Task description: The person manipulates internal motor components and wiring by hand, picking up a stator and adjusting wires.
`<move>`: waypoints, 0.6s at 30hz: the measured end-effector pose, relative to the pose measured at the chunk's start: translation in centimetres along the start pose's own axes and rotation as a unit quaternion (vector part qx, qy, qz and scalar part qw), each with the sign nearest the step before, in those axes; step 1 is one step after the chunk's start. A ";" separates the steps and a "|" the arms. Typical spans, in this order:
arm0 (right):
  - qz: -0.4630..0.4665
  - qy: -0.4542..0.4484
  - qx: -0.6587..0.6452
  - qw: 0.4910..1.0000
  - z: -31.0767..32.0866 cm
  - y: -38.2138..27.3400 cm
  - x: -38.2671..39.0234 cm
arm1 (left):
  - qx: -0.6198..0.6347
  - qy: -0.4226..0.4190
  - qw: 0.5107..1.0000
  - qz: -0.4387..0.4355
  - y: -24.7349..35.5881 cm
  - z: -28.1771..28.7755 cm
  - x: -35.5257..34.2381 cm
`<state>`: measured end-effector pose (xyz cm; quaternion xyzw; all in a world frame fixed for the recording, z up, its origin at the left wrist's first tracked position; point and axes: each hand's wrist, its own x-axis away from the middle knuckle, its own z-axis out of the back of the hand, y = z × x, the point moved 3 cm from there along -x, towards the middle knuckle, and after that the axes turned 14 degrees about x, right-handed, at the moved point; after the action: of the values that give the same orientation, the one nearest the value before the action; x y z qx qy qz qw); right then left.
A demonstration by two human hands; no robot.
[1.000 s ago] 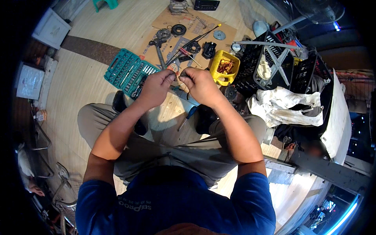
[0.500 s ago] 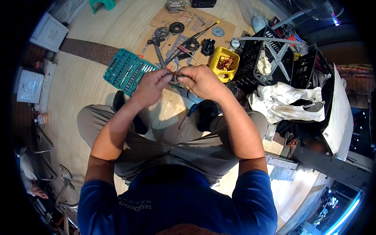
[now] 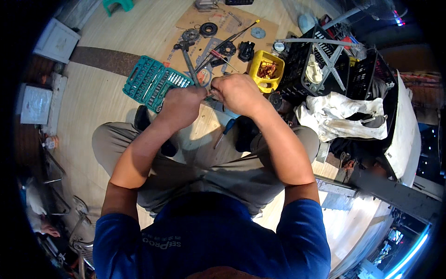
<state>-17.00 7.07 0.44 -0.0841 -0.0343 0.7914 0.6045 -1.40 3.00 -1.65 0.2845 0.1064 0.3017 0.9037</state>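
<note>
Close together above the floor, my left hand [image 3: 182, 106] and my right hand [image 3: 239, 93] are closed with fingertips nearly touching. Something small sits between them, too hidden by the fingers to name. Just beyond the left hand, a grey hammer-shaped metal piece [image 3: 189, 63] lies with its long shaft running toward my fingers. To the left is an opened teal socket-set case [image 3: 143, 80]. Right of my right hand stands a yellow cut-open container [image 3: 254, 68] holding copper-coloured bolts [image 3: 267, 69]. A red-handled screwdriver [image 3: 217, 55] rests just past my hands.
Flattened cardboard [image 3: 188, 25] carries a black ring [image 3: 208, 29], a grey disc [image 3: 258, 32] and other dark parts. A blue-handled screwdriver [image 3: 229, 125] lies between my feet. At right are black crates [image 3: 292, 69] and a stained white cloth [image 3: 341, 116].
My left hand has turned over so its back faces up, and it sits slightly lower. The right hand has rolled and shifted slightly, still next to the left.
</note>
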 end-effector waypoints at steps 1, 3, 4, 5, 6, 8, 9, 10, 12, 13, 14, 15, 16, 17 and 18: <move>-0.017 0.003 -0.006 1.000 -0.1 -0.2 0.0 | 0.005 0.018 1.000 0.024 -0.1 -0.2 -0.2; -0.042 0.034 -0.024 0.998 -0.2 -0.5 -0.2 | 0.039 0.068 0.996 0.047 -0.5 -0.2 -0.6; -0.063 0.053 -0.066 0.994 -0.2 -0.6 -0.2 | 0.069 0.100 0.991 0.047 -0.7 -0.2 -0.8; -0.080 0.073 -0.108 0.988 -0.3 -0.6 -0.2 | 0.100 0.132 0.985 0.048 -0.9 -0.2 -1.0; -0.100 0.091 -0.154 0.979 -0.4 -0.6 -0.3 | 0.212 0.139 0.965 0.061 -1.3 -0.3 -1.2; -0.129 0.082 -0.242 0.958 -0.7 -0.4 -0.3 | 0.429 0.144 0.888 0.083 -2.3 -0.5 -1.4; -0.149 0.073 -0.282 0.945 -0.9 -0.2 -0.4 | 0.554 0.095 0.817 0.126 -2.8 -0.9 -1.4; -0.148 0.073 -0.325 0.931 -1.0 -0.2 -0.5 | 0.666 0.042 0.726 0.166 -3.1 -1.2 -1.2; -0.151 0.062 -0.371 0.914 -1.2 0.1 -0.6 | 0.788 -0.036 0.585 0.189 -3.4 -1.4 -0.9; -0.154 0.057 -0.394 0.904 -1.3 0.2 -0.6 | 0.812 -0.061 0.553 0.177 -3.4 -1.2 -0.7; -0.147 0.059 -0.401 0.903 -1.4 0.3 -0.6 | 0.836 -0.086 0.518 0.163 -3.4 -1.0 -0.6; -0.141 0.061 -0.407 0.901 -1.4 0.3 -0.6 | 0.835 -0.096 0.517 0.165 -3.4 -0.9 -0.5; -0.131 0.065 -0.412 0.900 -1.4 0.3 -0.6 | 0.835 -0.106 0.514 0.165 -3.4 -0.7 -0.4; -0.131 0.063 -0.414 0.899 -1.5 0.3 -0.6 | 0.836 -0.116 0.510 0.164 -3.3 -0.6 -0.3; -0.127 0.062 -0.415 0.899 -1.6 0.3 -0.6 | 0.834 -0.119 0.513 0.165 -3.2 -0.5 -0.3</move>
<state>-16.87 6.32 -1.08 -0.3716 -0.3322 0.6149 0.6111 -0.25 0.97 -3.91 0.9531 0.1516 0.1816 0.1887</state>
